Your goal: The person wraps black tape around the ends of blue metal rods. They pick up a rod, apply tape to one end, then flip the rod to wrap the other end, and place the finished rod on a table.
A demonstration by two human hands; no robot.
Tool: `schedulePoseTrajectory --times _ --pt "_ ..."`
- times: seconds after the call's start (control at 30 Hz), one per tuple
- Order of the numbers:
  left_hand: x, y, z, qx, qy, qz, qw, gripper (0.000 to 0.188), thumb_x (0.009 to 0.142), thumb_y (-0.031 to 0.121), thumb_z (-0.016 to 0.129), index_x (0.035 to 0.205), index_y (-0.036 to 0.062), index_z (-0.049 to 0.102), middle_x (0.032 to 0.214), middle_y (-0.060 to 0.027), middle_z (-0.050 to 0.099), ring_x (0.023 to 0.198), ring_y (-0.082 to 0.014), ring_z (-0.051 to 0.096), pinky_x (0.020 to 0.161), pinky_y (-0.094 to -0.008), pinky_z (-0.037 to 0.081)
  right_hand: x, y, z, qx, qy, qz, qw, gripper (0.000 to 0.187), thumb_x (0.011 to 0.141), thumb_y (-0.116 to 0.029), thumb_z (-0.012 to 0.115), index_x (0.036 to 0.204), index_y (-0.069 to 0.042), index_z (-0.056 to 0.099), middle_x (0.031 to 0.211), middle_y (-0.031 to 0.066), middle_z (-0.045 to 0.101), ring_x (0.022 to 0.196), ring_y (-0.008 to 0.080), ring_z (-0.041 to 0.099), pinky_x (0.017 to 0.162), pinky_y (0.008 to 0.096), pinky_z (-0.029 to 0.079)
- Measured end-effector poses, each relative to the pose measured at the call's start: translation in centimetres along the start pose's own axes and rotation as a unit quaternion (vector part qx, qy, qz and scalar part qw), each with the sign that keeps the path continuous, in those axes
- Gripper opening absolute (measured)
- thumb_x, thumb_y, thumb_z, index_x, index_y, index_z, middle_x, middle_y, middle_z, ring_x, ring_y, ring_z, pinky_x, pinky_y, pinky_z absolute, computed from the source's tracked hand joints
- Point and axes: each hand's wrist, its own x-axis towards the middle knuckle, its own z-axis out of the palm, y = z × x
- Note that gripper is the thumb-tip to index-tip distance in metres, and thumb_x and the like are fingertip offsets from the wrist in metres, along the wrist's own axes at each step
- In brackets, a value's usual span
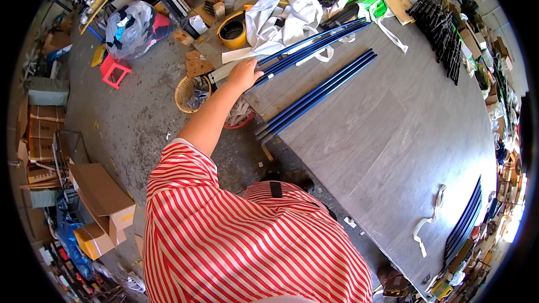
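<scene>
My left hand (244,76) reaches out to the table's near-left edge, its fingers closed around the ends of some dark blue rods (314,45). These rods slant away to the upper right, with a small white band near my hand. Beside them, a separate bundle of blue rods (323,91) lies on the grey wood-look table (359,151), its grey-tipped ends jutting past the edge. Just beyond my hand, white cloth (286,14) is heaped up next to a yellow tape roll (232,30). My right hand is out of view.
A wicker basket (185,96) and a red basket (240,118) stand on the floor below the table edge. More dark rods (466,219) and a white strap (431,216) lie at the table's right. Black rods (441,33) are piled at the far right. A red stool (114,71) and open cardboard box (106,196) stand left.
</scene>
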Motion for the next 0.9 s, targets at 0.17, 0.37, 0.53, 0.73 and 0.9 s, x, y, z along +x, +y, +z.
schedulePoseTrajectory --times 0.17,0.37,0.53,0.73,0.9 --pt "1.1 0.9 -0.2 0.057 -0.104 -0.024 0.993 0.04 0.071 0.025 0.068 0.1 0.0008 0.056 0.102 -0.0169 0.057 0.099 -0.0312 0.054 0.083 -0.039 0.044 -0.2 0.2 0.8 0.002 -0.008 0.002 1.0 0.026 0.076 -0.02 0.048 0.086 0.0 0.062 0.093 0.0211 0.06 0.08 0.0379 0.058 0.072 0.0464 0.047" --pt "2.7 2.2 -0.2 0.091 -0.159 -0.024 0.983 0.032 0.068 0.019 0.067 0.092 0.0004 0.061 0.099 -0.0168 0.06 0.094 -0.0313 0.057 0.08 -0.0387 0.047 -0.6 0.8 2.3 0.006 -0.015 0.002 1.0 0.026 0.076 -0.021 0.048 0.085 0.0 0.062 0.092 0.0208 0.06 0.08 0.0378 0.059 0.071 0.0464 0.047" --pt "3.0 2.9 0.7 0.119 -0.173 -0.026 0.977 0.026 0.072 0.019 0.06 0.089 0.0001 0.064 0.098 -0.0185 0.061 0.092 -0.0317 0.058 0.079 -0.0382 0.048 -0.9 1.0 3.8 0.015 -0.022 0.005 1.0 0.026 0.077 -0.021 0.047 0.084 0.0 0.062 0.091 0.0206 0.06 0.079 0.0376 0.059 0.071 0.0464 0.047" --pt "3.5 -0.5 3.1 -0.046 -0.129 0.003 0.991 0.029 0.083 0.027 0.054 0.088 -0.0011 0.054 0.076 -0.0146 0.058 0.066 -0.0274 0.056 0.059 -0.0368 0.045 -1.3 1.5 6.0 0.032 -0.026 0.014 0.999 0.027 0.077 -0.022 0.046 0.082 -0.001 0.062 0.09 0.0203 0.061 0.078 0.0374 0.059 0.071 0.0464 0.048" --pt "-0.4 3.4 -1.8 -0.336 -0.3 -0.16 0.878 0.023 0.087 0.026 0.052 0.086 0.0038 0.048 0.067 -0.0046 0.048 0.05 -0.0136 0.044 0.042 -0.0285 0.036 -1.8 1.8 8.2 0.046 -0.034 0.026 0.998 0.027 0.077 -0.022 0.046 0.081 -0.001 0.062 0.089 0.0201 0.061 0.078 0.0373 0.06 0.071 0.0464 0.048"
